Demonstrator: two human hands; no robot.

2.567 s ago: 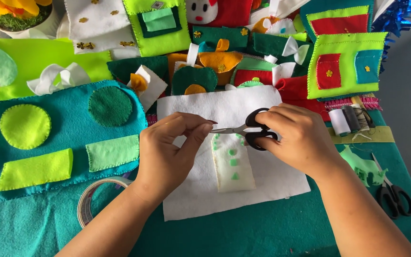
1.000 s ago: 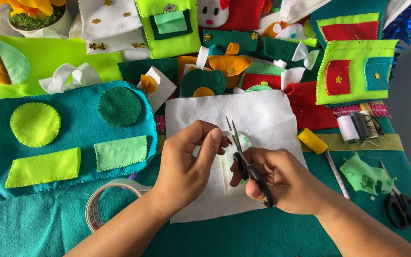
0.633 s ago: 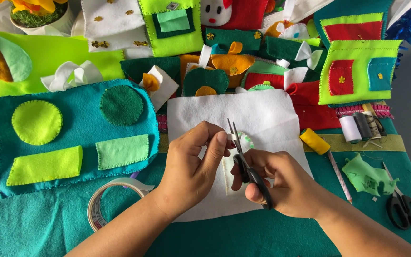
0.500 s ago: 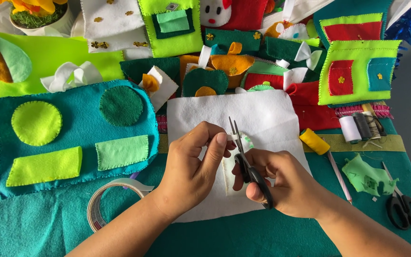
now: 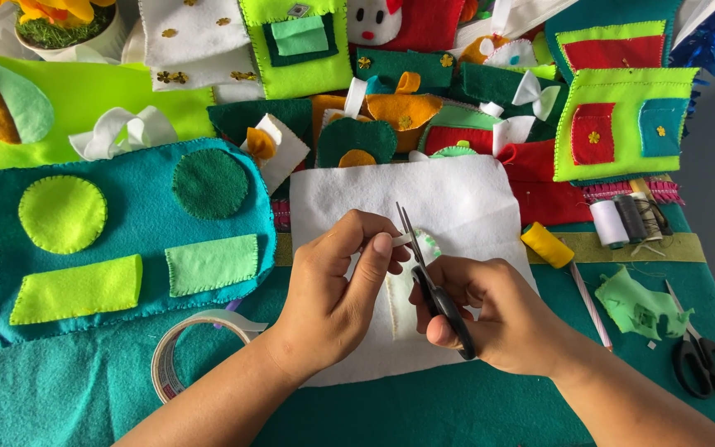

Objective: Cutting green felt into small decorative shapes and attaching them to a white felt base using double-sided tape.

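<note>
My right hand (image 5: 502,319) gripping black scissors (image 5: 434,290), blades up toward twelve o'clock, my left hand (image 5: 337,290) pinching a small white felt strip (image 5: 401,240), white felt sheet (image 5: 457,199) beneath, tape roll (image 5: 177,356) at eight o'clock

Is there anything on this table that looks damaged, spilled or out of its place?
Nothing stands out. The right hand works black-handled scissors on a small white strip held by the left hand, over the white felt sheet. Felt pieces crowd the table, none visibly torn.

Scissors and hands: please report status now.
Right hand shut on black scissors, blades up. Left hand pinches small white felt piece. Nothing in the way.
</note>
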